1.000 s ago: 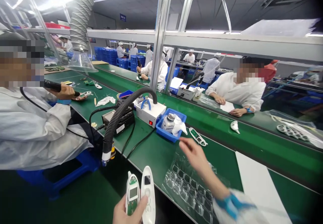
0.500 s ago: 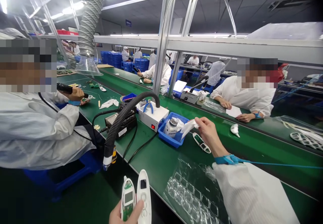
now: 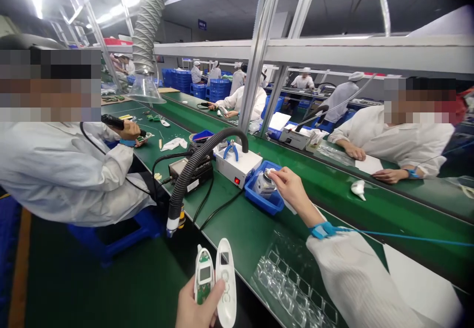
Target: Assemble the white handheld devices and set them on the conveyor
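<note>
My left hand (image 3: 198, 306) is closed around two halves of a white handheld device, side by side. One half (image 3: 204, 274) carries a green circuit board and a small screen; the other is a white front cover (image 3: 226, 293) with a display window and round button holes. Farther up the bench, my right hand (image 3: 294, 192) pinches a white wipe (image 3: 271, 171) at the top of a bottle (image 3: 262, 189). That bottle stands in a blue tray (image 3: 261, 206), its cap partly hidden by my fingers. A blue wrist strap (image 3: 323, 230) circles my right wrist.
A clear plastic blister tray (image 3: 296, 288) lies near the bench edge. Left of the blue tray are a white box (image 3: 237, 163) with blue cutters (image 3: 231, 150) on top and a black flexible hose (image 3: 196, 163). Co-workers sit at left and across the bench.
My right hand has moved with the wipe onto the bottle's top. My left hand still holds both device halves. The camera view has shifted.
</note>
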Motion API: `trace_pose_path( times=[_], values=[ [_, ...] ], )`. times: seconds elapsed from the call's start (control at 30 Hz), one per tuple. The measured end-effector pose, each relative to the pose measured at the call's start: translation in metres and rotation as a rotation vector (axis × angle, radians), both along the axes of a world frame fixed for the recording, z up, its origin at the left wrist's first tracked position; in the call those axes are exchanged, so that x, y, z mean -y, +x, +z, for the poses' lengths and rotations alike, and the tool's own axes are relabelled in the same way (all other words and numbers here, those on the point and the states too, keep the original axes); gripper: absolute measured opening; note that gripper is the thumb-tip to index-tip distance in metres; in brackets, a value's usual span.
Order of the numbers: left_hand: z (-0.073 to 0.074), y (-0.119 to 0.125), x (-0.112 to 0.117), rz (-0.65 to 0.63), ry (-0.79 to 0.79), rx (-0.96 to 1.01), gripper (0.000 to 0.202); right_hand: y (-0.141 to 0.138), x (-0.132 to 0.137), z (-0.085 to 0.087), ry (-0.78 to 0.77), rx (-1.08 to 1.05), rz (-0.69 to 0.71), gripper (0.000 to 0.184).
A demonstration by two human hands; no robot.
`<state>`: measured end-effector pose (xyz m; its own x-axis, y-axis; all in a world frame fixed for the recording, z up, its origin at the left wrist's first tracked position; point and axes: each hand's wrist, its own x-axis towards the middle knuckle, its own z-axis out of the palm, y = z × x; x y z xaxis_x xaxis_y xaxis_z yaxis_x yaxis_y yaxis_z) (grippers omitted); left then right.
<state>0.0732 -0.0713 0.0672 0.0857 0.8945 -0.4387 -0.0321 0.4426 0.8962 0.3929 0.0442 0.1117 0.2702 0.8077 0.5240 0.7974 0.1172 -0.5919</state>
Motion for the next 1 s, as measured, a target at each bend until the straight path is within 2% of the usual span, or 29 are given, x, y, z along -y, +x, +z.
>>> trace_pose_path(
  times=[0.13, 0.3, 0.4, 0.47, 0.57, 0.67, 0.77, 0.87, 1.0],
  values=[
    [-0.001, -0.003, 0.0, -0.015, 0.035, 0.008, 0.052, 0.002, 0.008, 0.001, -0.049, 0.087, 0.028, 0.039],
    [0.003, -0.01, 0.005, -0.041, 0.032, 0.034, 0.052, -0.006, 0.019, 0.015, -0.063, 0.109, 0.071, 0.04],
    [0.005, -0.017, 0.009, -0.051, 0.021, 0.013, 0.049, -0.038, 0.045, 0.024, -0.069, 0.042, 0.173, 0.034],
    [0.005, -0.023, 0.013, -0.058, 0.009, 0.003, 0.046, -0.072, 0.071, 0.025, -0.141, -0.038, 0.357, 0.029],
    [0.006, -0.029, 0.018, -0.074, -0.02, -0.01, 0.041, -0.121, 0.108, 0.018, -0.298, -0.142, 0.612, 0.028],
    [0.009, -0.033, 0.023, -0.052, -0.026, -0.011, 0.036, -0.154, 0.131, 0.006, -0.399, -0.158, 0.729, 0.029],
    [0.011, -0.034, 0.027, -0.029, 0.024, -0.022, 0.033, -0.167, 0.142, -0.004, -0.47, -0.052, 0.764, 0.031],
    [0.011, -0.034, 0.029, -0.03, 0.061, -0.061, 0.031, -0.171, 0.151, -0.006, -0.54, 0.043, 0.764, 0.03],
    [0.01, -0.033, 0.032, -0.06, 0.033, -0.061, 0.031, -0.165, 0.162, 0.0, -0.614, -0.064, 0.751, 0.026]
  ],
)
